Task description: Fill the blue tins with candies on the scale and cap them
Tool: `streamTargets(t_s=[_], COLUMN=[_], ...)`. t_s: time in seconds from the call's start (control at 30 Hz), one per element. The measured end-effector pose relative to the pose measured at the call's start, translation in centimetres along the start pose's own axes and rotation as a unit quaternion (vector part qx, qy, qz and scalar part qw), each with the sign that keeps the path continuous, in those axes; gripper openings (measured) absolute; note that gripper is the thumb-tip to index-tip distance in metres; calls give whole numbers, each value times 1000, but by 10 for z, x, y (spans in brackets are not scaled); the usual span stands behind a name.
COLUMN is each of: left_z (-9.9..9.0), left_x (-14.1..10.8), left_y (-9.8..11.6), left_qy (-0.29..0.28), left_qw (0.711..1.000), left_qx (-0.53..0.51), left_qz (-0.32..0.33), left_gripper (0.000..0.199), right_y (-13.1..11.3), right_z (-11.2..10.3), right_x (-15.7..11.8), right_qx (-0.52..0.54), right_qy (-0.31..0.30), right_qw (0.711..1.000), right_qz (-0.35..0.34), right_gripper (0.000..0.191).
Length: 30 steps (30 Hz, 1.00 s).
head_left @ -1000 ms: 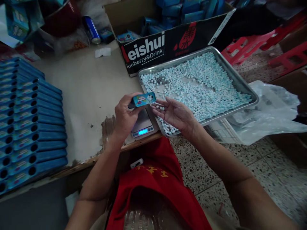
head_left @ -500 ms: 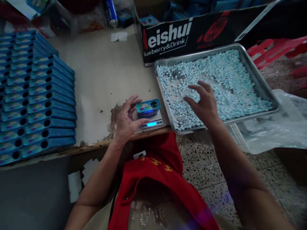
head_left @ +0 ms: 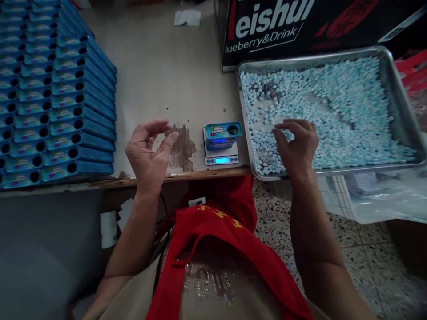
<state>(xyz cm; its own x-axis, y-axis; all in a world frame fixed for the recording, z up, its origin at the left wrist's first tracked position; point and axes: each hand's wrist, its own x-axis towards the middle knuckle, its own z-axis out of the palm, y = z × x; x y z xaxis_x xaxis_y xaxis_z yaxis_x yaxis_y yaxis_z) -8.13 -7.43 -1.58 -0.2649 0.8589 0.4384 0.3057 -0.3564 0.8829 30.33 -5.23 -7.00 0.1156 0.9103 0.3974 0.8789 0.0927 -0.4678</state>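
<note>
Over the table, left of a small digital scale (head_left: 221, 160) with a lit blue display, my left hand (head_left: 148, 153) is raised, its thumb and fingers apart and holding nothing. A blue printed box (head_left: 223, 133) with a dark round spot on top rests on the scale. My right hand (head_left: 298, 144) hovers above the near left part of a metal tray (head_left: 396, 93). Its thumb and forefinger are pinched together; whatever may be between them is too small to make out. Small pale blue and white candies (head_left: 356, 106) are spread across the tray.
Stacked rows of blue boxes (head_left: 80, 115) stand on the table's left side. A black printed carton (head_left: 267, 35) is behind the tray. Clear plastic (head_left: 387, 195) hangs below the tray's right side, and a paper scrap (head_left: 187, 18) lies at the back.
My left hand has come off the box and scale and moved left. My right hand's spread fingers have closed into a pinch over the tray. The view has shifted.
</note>
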Motion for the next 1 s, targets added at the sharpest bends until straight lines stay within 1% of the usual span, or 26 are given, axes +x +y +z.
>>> streamTargets(t_s=[0.17, 0.3, 0.43, 0.53, 0.6, 0.67, 0.73, 0.77, 0.8, 0.83, 0.87, 0.9, 0.93, 0.97, 1.0], left_z=[2, 6, 6, 7, 14, 28, 47, 57, 68, 77, 84, 87, 87, 83, 75], left_x=[-5, -8, -10, -8, -6, -4, -4, -3, -1, 4, 14, 29, 49, 75, 107], left_y=[1, 4, 5, 2, 4, 13, 28, 35, 40, 43, 43, 42, 38, 32, 25], left_qy=[-2, -19, -50, -78, -110, -162, -240, -291, -348, -401, -435, -450, -447, -427, -396], left_qw=[999, 998, 993, 991, 981, 957, 912, 882, 849, 822, 809, 806, 814, 827, 841], left_qx=[39, 65, 102, 111, 145, 208, 285, 321, 349, 356, 352, 345, 338, 337, 343], left_qz=[-15, -14, -13, 26, 69, 122, 170, 186, 192, 194, 181, 168, 156, 143, 134], left_gripper=[21, 19, 21, 25, 34, 54, 73, 75, 66, 51, 41, 35, 33, 35, 38], right_y=[0, 2, 2, -1, -3, -4, -2, 0, 3, 7, 11, 15, 19, 22, 24], right_z=[1, 2, 0, -1, -1, 0, 1, 3, 5, 8, 11, 13, 15, 17, 17], right_x=[-1, 0, 1, 3, 4, 3, -1, -3, -6, -8, -10, -12, -13, -14, -14], right_qx=[0, -8, -16, -25, -19, -3, 8, 8, 6, 4, 4, 6, 0, -6, -11], right_qy=[-8, -8, -30, -46, -54, -54, -42, -31, -17, -9, -10, -10, -15, -18, -22], right_qw=[1000, 1000, 999, 999, 998, 998, 999, 999, 1000, 1000, 1000, 1000, 1000, 1000, 1000], right_qz=[-11, -14, -12, -12, -17, -21, -16, -11, -7, 0, -1, 2, 4, 5, 3], right_gripper=[16, 18, 20, 21, 21, 24, 29, 32, 33, 33, 33, 33, 32, 31, 30])
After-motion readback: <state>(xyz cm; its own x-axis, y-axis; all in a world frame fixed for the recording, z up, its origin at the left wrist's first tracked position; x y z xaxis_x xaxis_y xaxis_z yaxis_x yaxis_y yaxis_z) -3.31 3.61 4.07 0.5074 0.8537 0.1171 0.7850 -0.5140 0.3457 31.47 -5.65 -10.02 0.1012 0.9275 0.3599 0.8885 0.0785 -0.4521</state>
